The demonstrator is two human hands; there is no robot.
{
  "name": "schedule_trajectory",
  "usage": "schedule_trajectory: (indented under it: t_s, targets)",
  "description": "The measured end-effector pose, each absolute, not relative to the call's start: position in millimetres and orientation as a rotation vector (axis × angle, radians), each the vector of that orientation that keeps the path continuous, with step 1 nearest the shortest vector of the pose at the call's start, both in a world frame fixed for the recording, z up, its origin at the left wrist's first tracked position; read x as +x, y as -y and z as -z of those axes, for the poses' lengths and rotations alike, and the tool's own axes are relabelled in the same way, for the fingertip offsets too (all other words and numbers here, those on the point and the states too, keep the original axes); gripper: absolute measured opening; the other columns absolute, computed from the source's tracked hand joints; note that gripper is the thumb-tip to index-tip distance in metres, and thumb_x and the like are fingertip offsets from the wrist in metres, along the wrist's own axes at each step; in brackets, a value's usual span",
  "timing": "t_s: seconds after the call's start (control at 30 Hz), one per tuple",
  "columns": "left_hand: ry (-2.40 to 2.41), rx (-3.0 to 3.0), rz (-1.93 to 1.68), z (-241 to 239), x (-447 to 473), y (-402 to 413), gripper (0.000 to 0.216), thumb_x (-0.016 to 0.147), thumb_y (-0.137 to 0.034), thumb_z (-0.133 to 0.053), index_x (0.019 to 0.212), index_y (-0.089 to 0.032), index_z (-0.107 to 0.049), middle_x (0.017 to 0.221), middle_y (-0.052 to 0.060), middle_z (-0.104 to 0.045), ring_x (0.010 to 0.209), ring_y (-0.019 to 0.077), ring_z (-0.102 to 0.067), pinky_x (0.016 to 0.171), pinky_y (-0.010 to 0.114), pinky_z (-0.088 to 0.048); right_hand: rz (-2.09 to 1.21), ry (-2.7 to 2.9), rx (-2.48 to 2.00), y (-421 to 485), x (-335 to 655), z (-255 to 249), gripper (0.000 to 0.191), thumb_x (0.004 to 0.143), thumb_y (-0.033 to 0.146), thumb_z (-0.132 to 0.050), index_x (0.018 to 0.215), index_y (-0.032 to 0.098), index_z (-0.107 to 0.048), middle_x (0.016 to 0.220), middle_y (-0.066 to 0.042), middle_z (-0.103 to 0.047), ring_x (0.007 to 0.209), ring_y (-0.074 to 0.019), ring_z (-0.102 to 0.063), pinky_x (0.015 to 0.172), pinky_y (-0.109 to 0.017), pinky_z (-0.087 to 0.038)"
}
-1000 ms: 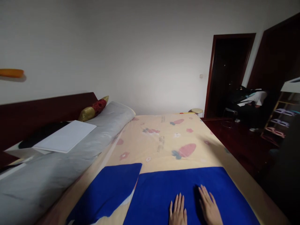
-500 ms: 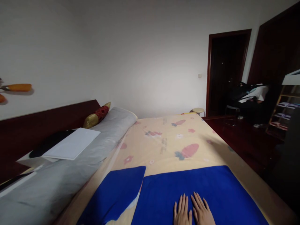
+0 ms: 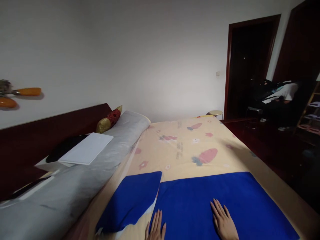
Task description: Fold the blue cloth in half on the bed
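Blue blanket lies spread flat across the near end of the bed, over a cream sheet printed with pink and blue shapes. Both hands rest on it, palms down. The left hand lies at the blanket's left edge, beside the seam where a second blue piece meets it; its grip is loose, fingers straight and close together, pinching nothing. The right hand lies flat near the blanket's middle, well apart from the left, fingers extended and slightly fanned, holding nothing. The blanket runs on past the right hand to the bed's right edge. Along the left side of the bed stretches a long grey bolster, with a white board resting on it and a red-and-gold cushion against the dark headboard.
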State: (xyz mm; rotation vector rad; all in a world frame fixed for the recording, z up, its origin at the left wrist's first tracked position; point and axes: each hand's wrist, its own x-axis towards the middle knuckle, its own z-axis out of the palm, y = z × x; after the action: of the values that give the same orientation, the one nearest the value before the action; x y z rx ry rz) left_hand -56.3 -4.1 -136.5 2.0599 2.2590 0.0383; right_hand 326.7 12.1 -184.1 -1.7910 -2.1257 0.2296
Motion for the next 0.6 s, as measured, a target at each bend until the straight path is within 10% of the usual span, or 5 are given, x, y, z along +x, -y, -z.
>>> schedule_trajectory:
  t_s: [0.6]
  targets:
    - [-2.301, 2.168, -0.194, 156, -57, 3, 0.053, 0.092, -0.048, -0.026, 0.143, -0.031, -0.022, 0.151, -0.004, -0.034, 0.139, 0.0192, -0.036, 0.114, 0.044, -0.032, -0.376, 2.354, -1.431, -58, 199, 159, 0.054, 0.095, 0.053, -0.03, 0.146, 0.04, -0.015, 0.155, 0.004, -0.018, 0.143, -0.0196, -0.024, 0.117, -0.044, -0.026]
